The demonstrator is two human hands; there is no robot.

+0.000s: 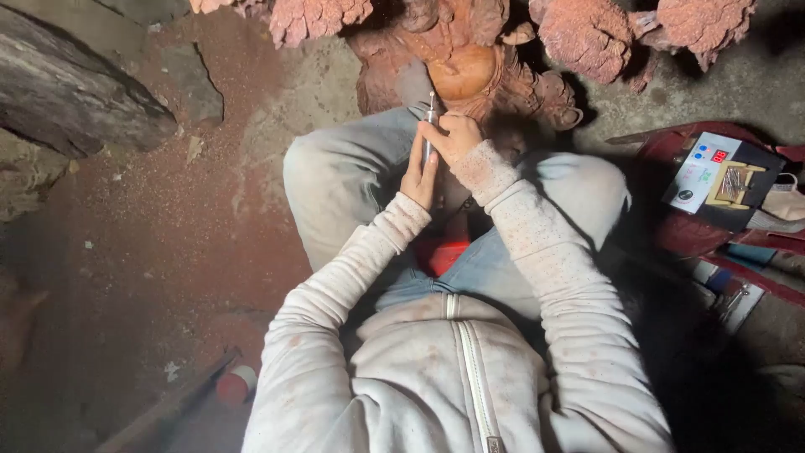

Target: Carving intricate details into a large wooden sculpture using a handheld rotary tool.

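Fingers (453, 132) of the right hand (457, 138) are curled shut around the upper part of a slim metal rotary tool (429, 126), and the left hand (419, 178) wraps its fingers around the tool's lower shaft, so both hands grip the same handpiece. Its thin tip points up and away from the body and meets a reddish-brown wood carving (465, 71) that stands between the person's knees.

At far left, a dark, rough log (67, 92) lies on the floor (168, 243), which is bare earth or concrete coated with red-brown dust and scattered with small chips. Near the bottom edge a long dark stick (168, 407) lies on the floor with a small red and white cylinder (236, 384) just beside its end.

In the middle, the person sits with grey-trousered knees spread, wearing a pale zip jacket (453, 369) flecked with the same red dust. Both forearms run forward from the chest and converge at the tool, with the left wrist lower and the right wrist bent above it. Something red (444, 252) shows in the lap below the hands.

Across the top, lumpy carved pieces (587, 33) of the same reddish wood stand behind the carving. At right, a white control box (700, 172) with a red digital display rests on a red stand (696, 235), with a small wooden holder (734, 186) of metal bits touching it.
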